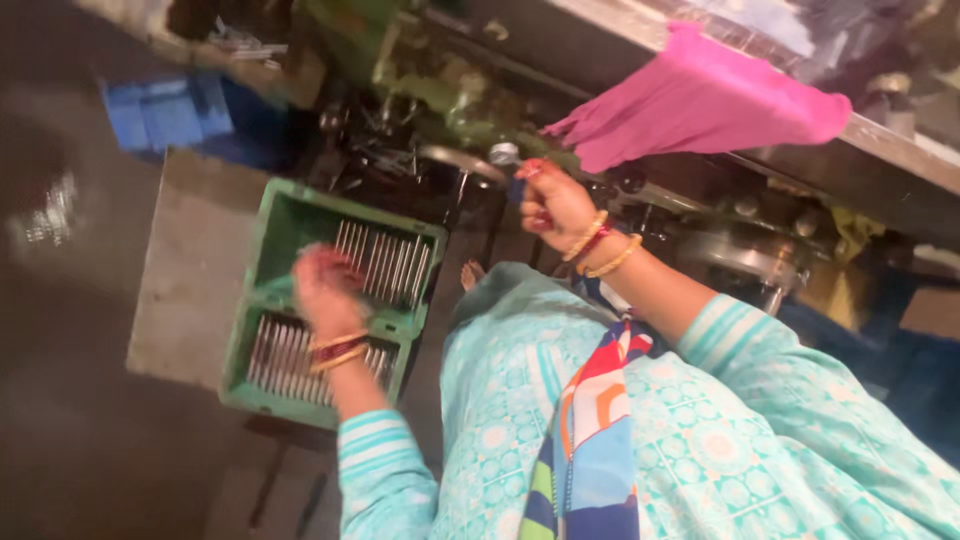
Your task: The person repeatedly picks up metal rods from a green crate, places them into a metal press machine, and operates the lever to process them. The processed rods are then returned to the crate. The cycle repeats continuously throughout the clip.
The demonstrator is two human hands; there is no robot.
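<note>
My left hand (325, 288) hovers over a green plastic crate (262, 290) that holds several thin metal rods (385, 262) in two compartments. The hand is blurred, so its grip is unclear. My right hand (552, 205) is raised to a dark green machine (440, 80) and its fingers are closed around a small handle near a round metal knob (503, 153). Both wrists carry bangles, and the sleeves are light turquoise.
A pink cloth (700, 100) hangs off the edge of a metal bench (900, 150) at upper right. The crate rests on a grey slab (190, 270). A blue box (170, 115) lies at the upper left. Dark floor lies to the left.
</note>
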